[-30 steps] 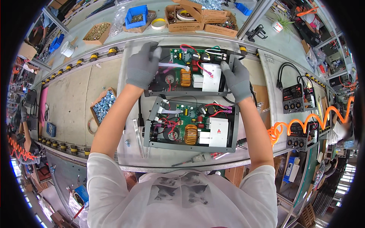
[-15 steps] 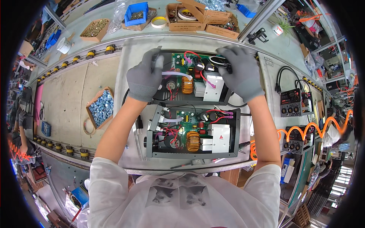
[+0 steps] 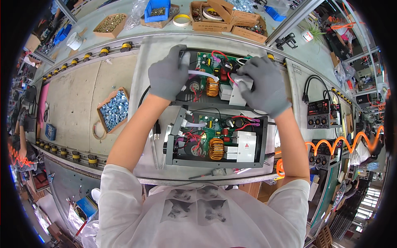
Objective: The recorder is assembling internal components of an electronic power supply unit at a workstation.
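Two dark, open-topped metal cases with circuit boards inside lie one behind the other on the bench. At the left end of the far case (image 3: 194,102), my gloved left hand (image 3: 168,75) is closed round the end panel, thumb on the inside. My gloved right hand (image 3: 265,84) bends over that case's right part, fingers and thumb curled at a pale metal plate (image 3: 237,96); what they pinch is hidden. A white ribbon cable (image 3: 202,73) crosses the far board beside a copper coil (image 3: 212,87). The near case (image 3: 215,162) holds a similar coil, red wires and plate.
A cardboard tray of bluish metal fasteners (image 3: 114,109) and a tape roll (image 3: 99,130) sit to the left. Parts boxes (image 3: 211,25) line the far shelf. At right are black devices with knobs (image 3: 318,112) and an orange coiled hose (image 3: 331,144). Tools lie near the front edge.
My right hand has come down and inward from the far case's back right wires to its pale plate, fingers now curled. My left hand stays at the left end. The whole view has shifted slightly.
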Demonstrator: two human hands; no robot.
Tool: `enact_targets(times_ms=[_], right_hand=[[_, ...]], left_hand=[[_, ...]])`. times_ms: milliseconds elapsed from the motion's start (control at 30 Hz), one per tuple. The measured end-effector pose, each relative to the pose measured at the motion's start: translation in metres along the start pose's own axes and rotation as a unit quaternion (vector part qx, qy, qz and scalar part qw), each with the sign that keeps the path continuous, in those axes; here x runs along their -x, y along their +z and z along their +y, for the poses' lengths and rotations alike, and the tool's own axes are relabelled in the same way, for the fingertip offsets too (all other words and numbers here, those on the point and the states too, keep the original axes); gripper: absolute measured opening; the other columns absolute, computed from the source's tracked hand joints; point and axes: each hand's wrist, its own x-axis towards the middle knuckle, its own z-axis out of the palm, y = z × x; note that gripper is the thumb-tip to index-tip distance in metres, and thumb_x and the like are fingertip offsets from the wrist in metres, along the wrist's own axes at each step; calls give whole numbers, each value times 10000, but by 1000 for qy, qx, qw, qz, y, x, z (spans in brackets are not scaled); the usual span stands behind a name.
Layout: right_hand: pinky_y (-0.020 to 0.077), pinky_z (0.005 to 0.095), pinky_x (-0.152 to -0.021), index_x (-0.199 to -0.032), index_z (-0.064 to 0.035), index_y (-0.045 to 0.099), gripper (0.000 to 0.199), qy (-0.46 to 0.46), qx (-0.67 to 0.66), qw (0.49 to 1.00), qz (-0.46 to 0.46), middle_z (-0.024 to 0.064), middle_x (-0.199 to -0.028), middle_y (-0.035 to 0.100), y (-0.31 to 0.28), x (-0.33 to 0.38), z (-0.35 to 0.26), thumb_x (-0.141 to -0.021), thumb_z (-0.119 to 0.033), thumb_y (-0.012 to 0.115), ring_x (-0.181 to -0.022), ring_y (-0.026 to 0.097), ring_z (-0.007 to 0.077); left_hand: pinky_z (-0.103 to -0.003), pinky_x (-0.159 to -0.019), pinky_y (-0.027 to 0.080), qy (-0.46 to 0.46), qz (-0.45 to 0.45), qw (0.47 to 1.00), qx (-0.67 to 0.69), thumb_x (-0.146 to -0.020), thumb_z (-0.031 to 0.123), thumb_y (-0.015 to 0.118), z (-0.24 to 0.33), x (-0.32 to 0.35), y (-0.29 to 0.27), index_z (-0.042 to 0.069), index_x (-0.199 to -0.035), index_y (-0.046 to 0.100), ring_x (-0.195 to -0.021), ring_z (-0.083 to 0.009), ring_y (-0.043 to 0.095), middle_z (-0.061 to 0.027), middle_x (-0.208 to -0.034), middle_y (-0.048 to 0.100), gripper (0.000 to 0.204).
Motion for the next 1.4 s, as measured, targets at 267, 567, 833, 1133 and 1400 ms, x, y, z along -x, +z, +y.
enact_targets(times_ms=[267, 567, 833, 1133, 1400], right_hand=[[469, 412, -879, -1014, -128, 675, 223, 113, 239, 964, 25, 63, -1058, 632, 50, -8, 30, -832, -255, 696, -1049, 580, 281], [505, 466, -899, -1008, -86, 680, 221, 218, 47, 967, 121, 164, -1316, 569, 72, -2, 51, -896, -276, 671, -1123, 583, 382], [509, 453, -881, -1024, -94, 701, 250, 261, 47, 963, 53, 160, -1144, 600, 60, -8, 38, -881, -298, 688, -1042, 609, 361], [507, 442, -857, -983, -134, 739, 282, 291, 31, 955, 44, 152, -1077, 624, 57, -36, 67, -891, -389, 662, -987, 633, 348], [505, 453, -785, -954, -51, 712, 301, 383, -47, 910, 154, 187, -963, 671, 74, -5, 75, -891, -337, 640, -883, 645, 374]], left_hand=[[-455, -823, 523, -58, -114, 989, -76, -950, 376, 531, -10, -66, 23, 136, -1070, 690, -946, -337, 681, -156, -996, 717, 311], [-409, -894, 518, -121, -234, 956, -127, -917, 349, 576, 3, -57, 14, 129, -1060, 738, -971, -322, 683, -144, -1026, 724, 308], [-402, -850, 529, 71, -166, 977, -112, -892, 393, 645, 23, -73, 34, 209, -1085, 750, -971, -284, 683, -86, -1017, 729, 287], [-368, -837, 540, 10, -168, 985, 43, -849, 398, 720, 57, -106, 93, 156, -1010, 782, -851, -274, 705, -106, -922, 746, 297], [-368, -780, 528, -24, -253, 959, 128, -853, 325, 726, 75, -93, 110, 53, -959, 748, -817, -242, 689, -97, -872, 736, 293]])
